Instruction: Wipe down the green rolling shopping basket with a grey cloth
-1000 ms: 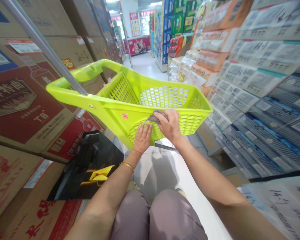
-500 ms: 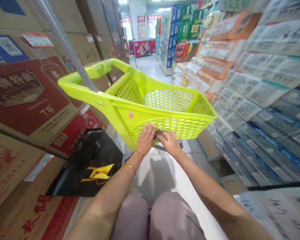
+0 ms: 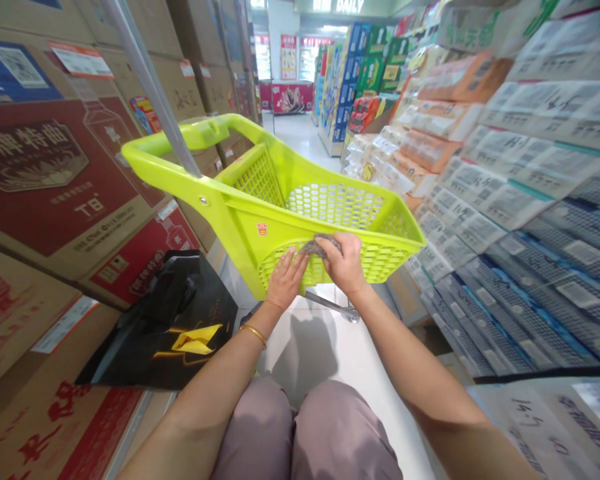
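Note:
A lime-green rolling shopping basket (image 3: 235, 213) with a metal pull handle (image 3: 155, 87) stands sideways before me. My right hand (image 3: 346, 263) presses a crumpled grey-brown cloth (image 3: 323, 245) against its slotted near side, fingers closed round the cloth. My left hand (image 3: 285, 275) lies on the same side wall, just left of the cloth, its fingers stretched out and close together. The fingertips touch or nearly touch the cloth's edge. Below the basket a metal bar with a small wheel (image 3: 350, 315) shows.
Stacked liquor cartons (image 3: 45, 167) line the left, with a black bag (image 3: 180, 333) leaning against them. Packs of tissue paper (image 3: 520, 160) are piled along the right. Beyond the basket, the tiled aisle floor (image 3: 293, 133) runs back to a pink freezer (image 3: 293, 98).
My right hand has moved up the basket's side with the cloth, which shows more fully now. My left hand has shifted slightly left and down. The view has tilted a little.

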The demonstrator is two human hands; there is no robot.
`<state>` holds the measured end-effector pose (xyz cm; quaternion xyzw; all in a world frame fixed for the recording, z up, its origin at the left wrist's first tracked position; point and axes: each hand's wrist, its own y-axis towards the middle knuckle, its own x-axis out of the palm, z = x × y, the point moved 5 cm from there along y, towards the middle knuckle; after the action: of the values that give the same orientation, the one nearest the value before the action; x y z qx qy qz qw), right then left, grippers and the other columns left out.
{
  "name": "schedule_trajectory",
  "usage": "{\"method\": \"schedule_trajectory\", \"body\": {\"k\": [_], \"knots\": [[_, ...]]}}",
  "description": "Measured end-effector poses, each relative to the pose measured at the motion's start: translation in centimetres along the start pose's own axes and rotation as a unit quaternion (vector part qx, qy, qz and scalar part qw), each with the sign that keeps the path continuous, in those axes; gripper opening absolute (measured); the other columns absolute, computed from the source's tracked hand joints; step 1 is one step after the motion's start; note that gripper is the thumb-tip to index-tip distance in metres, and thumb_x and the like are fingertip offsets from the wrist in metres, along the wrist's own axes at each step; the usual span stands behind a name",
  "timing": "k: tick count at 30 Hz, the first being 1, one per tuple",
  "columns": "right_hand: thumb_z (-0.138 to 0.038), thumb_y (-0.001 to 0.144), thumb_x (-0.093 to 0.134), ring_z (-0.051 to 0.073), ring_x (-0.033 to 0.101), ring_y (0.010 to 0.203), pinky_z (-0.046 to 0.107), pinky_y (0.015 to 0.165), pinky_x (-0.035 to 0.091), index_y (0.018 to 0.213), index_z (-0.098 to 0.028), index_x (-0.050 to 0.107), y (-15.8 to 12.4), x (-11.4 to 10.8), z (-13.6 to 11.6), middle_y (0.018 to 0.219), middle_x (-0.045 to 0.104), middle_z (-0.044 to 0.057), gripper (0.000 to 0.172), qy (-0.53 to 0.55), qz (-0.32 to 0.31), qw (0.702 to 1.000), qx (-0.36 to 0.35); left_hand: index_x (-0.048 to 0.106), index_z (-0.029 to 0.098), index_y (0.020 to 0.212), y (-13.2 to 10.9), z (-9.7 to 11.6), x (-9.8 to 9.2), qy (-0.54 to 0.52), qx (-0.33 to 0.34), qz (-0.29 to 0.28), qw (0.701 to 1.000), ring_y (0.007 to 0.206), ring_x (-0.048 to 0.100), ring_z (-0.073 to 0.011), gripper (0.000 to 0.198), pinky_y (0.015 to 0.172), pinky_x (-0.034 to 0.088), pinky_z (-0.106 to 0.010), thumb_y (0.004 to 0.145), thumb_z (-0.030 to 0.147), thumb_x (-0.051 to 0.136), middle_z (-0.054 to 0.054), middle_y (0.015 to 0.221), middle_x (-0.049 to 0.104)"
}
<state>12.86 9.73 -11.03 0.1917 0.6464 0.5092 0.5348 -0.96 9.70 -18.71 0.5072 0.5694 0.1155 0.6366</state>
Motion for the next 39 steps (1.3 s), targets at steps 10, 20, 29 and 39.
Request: {"method": "schedule_trajectory", "body": {"k": [10,20,29,39], "knots": [[-0.019,0.086,0.050,0.019,0.043,0.098,0.035,0.085,0.040,0.106,-0.029,0.065,-4.5,2.1,-1.8,0.104,0.051,0.007,0.026,-0.027,0.002,1.000,0.004,0.056,0.015,0.122,-0.2,-0.3,0.2,-0.021,-0.015,-0.018,0.999,0.135,0.034,-0.0217,0.037,0.110,0.033,-0.042,0.091,0.011,0.035,-0.014,0.125,0.059],[-0.018,0.086,0.052,0.017,0.044,0.090,0.030,0.079,0.038,0.103,-0.030,0.067,-9.8,4.1,-2.8,0.099,0.057,0.006,0.025,0.000,-0.131,0.991,-0.024,0.044,0.016,0.135,0.0,-0.1,-0.3,-0.008,-0.015,-0.013,1.000,0.135,0.035,-0.0217,0.045,0.110,0.032,-0.039,0.091,0.013,0.033,-0.011,0.129,0.057],[-0.020,0.088,0.047,0.019,0.044,0.095,0.034,0.085,0.039,0.107,-0.032,0.065,-2.7,1.0,-1.8,0.101,0.052,0.006,0.029,-0.017,-0.010,0.999,0.029,0.051,0.015,0.128,0.0,0.1,-0.3,0.010,-0.014,0.024,1.000,0.136,0.034,-0.0220,0.041,0.110,0.034,-0.041,0.090,0.010,0.037,-0.012,0.125,0.060],[-0.017,0.086,0.049,0.019,0.042,0.101,0.034,0.089,0.039,0.105,-0.031,0.064,-1.9,1.0,-2.0,0.104,0.049,0.006,0.028,0.021,0.051,0.998,0.036,0.056,0.015,0.119,-0.4,-0.3,-0.1,-0.011,-0.020,0.014,1.000,0.136,0.032,-0.0228,0.034,0.110,0.034,-0.045,0.090,0.011,0.039,-0.015,0.120,0.063]]}}
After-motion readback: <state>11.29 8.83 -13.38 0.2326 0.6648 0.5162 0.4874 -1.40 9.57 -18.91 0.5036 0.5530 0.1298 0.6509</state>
